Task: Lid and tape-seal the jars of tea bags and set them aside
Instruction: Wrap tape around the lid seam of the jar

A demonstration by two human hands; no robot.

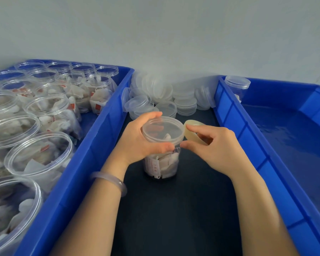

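Observation:
A clear plastic jar [162, 166] filled with tea bags stands on the dark table [174, 218] between two blue bins. A clear lid [163, 129] sits on top of it. My left hand [139, 139] grips the jar's top and lid from the left, thumb near the front rim. My right hand [213, 145] holds a roll of clear tape [193, 129] just right of the lid, with its thumb touching the jar's rim. A short tape end shows at the front rim.
The blue bin on the left [92, 145] holds several open jars of tea bags [37, 152]. The blue bin on the right [248, 137] holds one lidded jar [237, 85] in its far corner. A heap of loose lids [166, 95] lies by the wall.

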